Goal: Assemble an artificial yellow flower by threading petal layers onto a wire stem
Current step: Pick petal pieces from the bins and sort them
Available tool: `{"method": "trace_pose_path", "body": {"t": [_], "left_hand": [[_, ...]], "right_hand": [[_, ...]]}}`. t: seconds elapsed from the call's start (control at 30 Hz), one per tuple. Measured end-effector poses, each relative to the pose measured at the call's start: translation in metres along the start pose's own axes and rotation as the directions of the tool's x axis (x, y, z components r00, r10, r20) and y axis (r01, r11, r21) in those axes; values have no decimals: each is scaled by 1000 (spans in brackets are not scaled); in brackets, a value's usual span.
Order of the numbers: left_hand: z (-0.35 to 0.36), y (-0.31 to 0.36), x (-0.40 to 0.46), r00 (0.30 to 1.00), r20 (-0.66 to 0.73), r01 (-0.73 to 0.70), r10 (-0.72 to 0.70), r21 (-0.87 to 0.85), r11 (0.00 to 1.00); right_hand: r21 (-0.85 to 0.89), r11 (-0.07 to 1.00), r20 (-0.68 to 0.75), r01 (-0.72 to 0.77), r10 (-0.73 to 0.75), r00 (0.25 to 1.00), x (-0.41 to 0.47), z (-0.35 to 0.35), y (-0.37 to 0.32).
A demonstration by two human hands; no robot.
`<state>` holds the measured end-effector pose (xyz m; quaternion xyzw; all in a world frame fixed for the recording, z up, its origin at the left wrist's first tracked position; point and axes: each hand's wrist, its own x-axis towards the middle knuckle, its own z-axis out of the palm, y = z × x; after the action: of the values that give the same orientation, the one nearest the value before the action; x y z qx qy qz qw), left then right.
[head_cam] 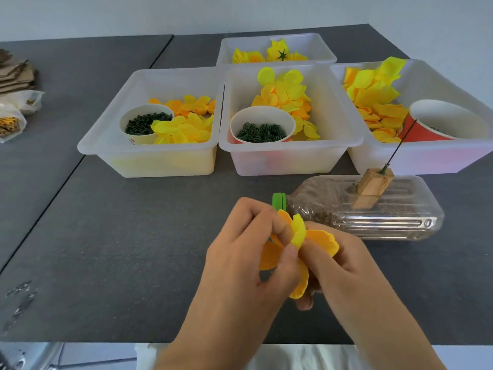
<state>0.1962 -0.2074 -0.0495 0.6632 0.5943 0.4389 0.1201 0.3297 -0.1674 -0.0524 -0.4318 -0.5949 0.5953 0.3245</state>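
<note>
Head view: left hand (248, 252) and right hand (336, 265) together pinch orange-yellow petal layers (321, 240). Just beyond, plastic bottle (373, 209) lying flat, carrying wooden block (372, 186) with wire stem (397, 149). Farther, petal bins (288, 158).

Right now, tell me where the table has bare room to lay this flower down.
Most open: the dark table left of the left hand, in front of the left bin. A narrower bare strip runs right of the right hand, below the bottle. Crowded: the row of bins, and the gap between the middle bin and bottle.
</note>
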Motion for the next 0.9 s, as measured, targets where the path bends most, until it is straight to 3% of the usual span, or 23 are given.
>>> {"method": "trace_pose_path", "body": {"t": [0.1, 0.23, 0.37, 0.5, 0.6, 0.77, 0.9], "left_hand": [[3, 0, -2, 998, -42, 58, -56, 55, 997], [1, -1, -3, 972, -210, 125, -105, 84, 989], [2, -1, -12, 937, -302, 182, -173, -1, 983], [0, -2, -17, 894, -308, 240, -327, -288, 927], [-1, 1, -16, 888, -300, 205, -348, -420, 884], [2, 4, -18, 918, -265, 190, -294, -356, 915], [2, 2, -22, 921, -247, 208, -300, -338, 918]], "right_hand": [[-241, 954, -127, 181, -215, 968, -2, 10, 4], [-447, 867, -233, 221, -351, 907, -3, 20, 7], [-342, 925, -335, 166, -285, 898, -5, 19, 7], [-269, 949, -320, 166, -251, 913, -7, 17, 4], [-286, 941, -328, 179, -272, 905, -8, 16, 1], [-166, 965, -201, 201, -232, 952, -6, 21, -7], [-200, 968, -198, 150, -190, 962, -4, 19, -7]]}}
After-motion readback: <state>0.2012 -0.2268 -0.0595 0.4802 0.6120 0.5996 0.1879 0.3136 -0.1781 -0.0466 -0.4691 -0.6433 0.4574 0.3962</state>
